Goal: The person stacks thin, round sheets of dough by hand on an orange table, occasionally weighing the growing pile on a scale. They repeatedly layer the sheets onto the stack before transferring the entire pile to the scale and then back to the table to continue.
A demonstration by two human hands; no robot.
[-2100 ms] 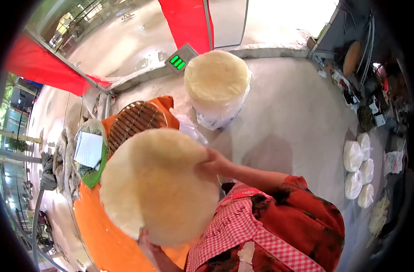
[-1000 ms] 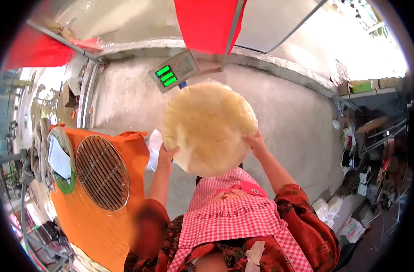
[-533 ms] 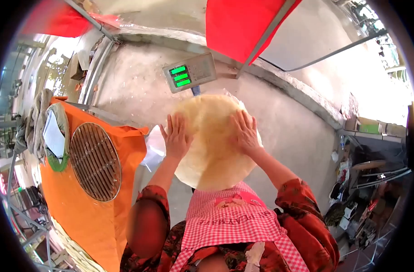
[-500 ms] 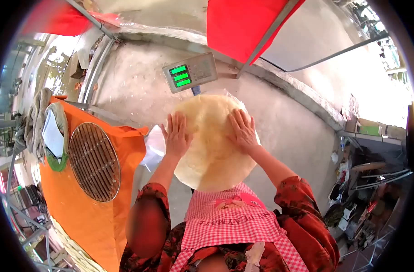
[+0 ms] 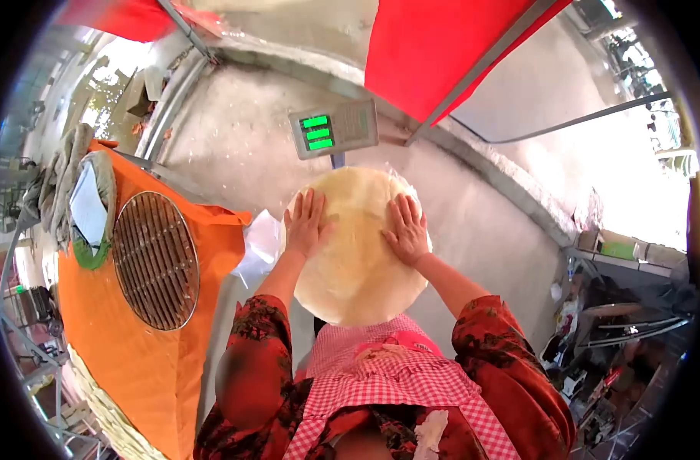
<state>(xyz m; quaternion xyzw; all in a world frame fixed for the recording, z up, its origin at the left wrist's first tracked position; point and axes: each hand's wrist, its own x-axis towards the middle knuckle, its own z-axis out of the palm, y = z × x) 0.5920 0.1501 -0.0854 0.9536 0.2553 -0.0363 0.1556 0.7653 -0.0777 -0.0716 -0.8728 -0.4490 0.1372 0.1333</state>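
A large, round, pale-yellow flatbread (image 5: 358, 264) lies in front of me, beneath the grey head of a digital scale (image 5: 355, 126) with a green-lit display. My left hand (image 5: 307, 224) rests on its upper left part, fingers stretched out and a little apart. On the upper right part my right hand (image 5: 407, 230) lies palm down, its fingers likewise extended. Neither hand grasps the bread's edge. Clear plastic shows along the bread's upper right rim. Whatever supports the bread is hidden underneath it.
To the left, an orange cloth (image 5: 154, 349) covers a surface bearing a round slatted rack (image 5: 157, 261) and grey padded mitts (image 5: 70, 180). White plastic (image 5: 259, 249) hangs at its edge. A red sheet (image 5: 442, 54) and metal poles stand ahead. Cluttered shelves (image 5: 618, 307) are at right.
Both hands stay on the flatbread but sit slightly closer together. The bread appears a little further left relative to the scale head. The view has shifted slightly.
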